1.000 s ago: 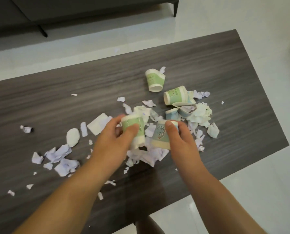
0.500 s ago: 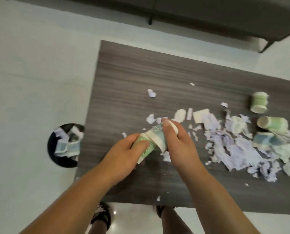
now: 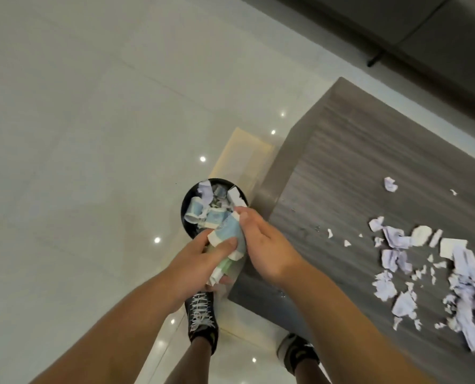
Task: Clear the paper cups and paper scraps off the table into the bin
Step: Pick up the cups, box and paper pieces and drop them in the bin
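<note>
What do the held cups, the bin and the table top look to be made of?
Cups: thin printed paper, matte, crushed and creased in both hands' grip. Bin: black, smooth, probably plastic; the view leaves it open. Table top: grey wood-grain surface, matte, likely laminate going by the even streaks.

- glossy pale tiled floor (image 3: 78,120), ceiling lights mirrored as small bright dots
- dark grey sofa (image 3: 430,31) at top right, thin black leg (image 3: 376,59)
- black laced shoe (image 3: 201,314) on floor
- second shoe (image 3: 297,353), partly hidden
</note>
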{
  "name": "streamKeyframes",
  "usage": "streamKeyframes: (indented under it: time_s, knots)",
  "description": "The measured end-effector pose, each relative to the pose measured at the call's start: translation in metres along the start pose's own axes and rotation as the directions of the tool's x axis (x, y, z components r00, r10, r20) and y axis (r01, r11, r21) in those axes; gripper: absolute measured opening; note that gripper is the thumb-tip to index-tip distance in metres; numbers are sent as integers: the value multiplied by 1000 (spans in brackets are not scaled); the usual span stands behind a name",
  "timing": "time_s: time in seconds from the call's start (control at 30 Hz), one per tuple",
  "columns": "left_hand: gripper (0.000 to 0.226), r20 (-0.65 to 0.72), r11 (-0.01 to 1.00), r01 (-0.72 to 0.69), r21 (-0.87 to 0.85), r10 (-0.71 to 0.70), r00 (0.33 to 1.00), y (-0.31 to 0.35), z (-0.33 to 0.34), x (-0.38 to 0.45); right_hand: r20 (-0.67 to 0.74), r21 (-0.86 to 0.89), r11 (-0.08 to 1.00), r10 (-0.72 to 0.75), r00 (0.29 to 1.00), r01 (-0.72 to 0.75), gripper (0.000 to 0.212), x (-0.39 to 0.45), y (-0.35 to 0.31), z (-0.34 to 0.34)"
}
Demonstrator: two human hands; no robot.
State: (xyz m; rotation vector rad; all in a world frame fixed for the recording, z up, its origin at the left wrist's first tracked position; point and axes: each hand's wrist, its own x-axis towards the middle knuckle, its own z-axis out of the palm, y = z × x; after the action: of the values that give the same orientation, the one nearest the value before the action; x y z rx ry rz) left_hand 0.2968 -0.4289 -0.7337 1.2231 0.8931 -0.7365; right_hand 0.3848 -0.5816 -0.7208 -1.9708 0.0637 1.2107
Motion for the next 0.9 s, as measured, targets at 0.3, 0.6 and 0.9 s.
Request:
streamKeyframes:
  time_s: [0.3, 0.6, 0.9]
  knots:
    - [44, -387, 979, 64, 194, 16, 922, -53, -42, 80, -542, -263, 841, 278, 793, -474, 103, 63, 25, -101]
    - [57, -521, 916, 107, 387, 121, 845, -24, -8, 239, -456, -385, 796, 276, 846, -467, 114, 85, 36, -124]
    - [75, -491, 830, 438, 345, -239, 838, -36, -1, 359, -435, -435, 779, 258, 863, -452, 104, 86, 35, -121]
